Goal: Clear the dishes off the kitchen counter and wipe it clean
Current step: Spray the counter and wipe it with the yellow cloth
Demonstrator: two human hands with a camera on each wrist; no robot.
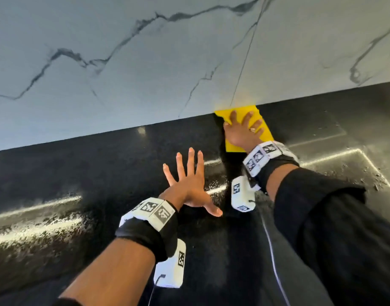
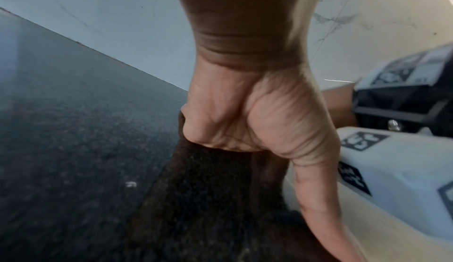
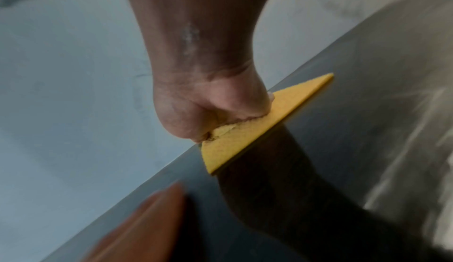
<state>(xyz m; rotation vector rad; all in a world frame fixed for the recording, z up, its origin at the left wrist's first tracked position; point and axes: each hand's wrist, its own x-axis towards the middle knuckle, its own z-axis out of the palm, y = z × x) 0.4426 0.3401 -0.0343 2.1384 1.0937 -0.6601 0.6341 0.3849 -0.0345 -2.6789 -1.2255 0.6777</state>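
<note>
A flat yellow cloth (image 1: 264, 134) lies on the black speckled counter (image 1: 101, 168), pushed up against the base of the marble wall. My right hand (image 1: 242, 127) presses flat on the cloth with its fingers spread and straight. In the right wrist view the heel of that hand (image 3: 208, 107) bears down on the cloth (image 3: 257, 128). My left hand (image 1: 189, 184) lies palm down on the bare counter a little nearer to me, fingers splayed. The left wrist view shows its palm heel (image 2: 245, 120) on the counter (image 2: 73, 140).
The white marble wall (image 1: 145, 62) with dark veins rises right behind the cloth. To the right, a steel surface (image 1: 344, 155) with raised seams carries scattered crumbs (image 1: 375, 180). Bright reflections streak the counter at the left.
</note>
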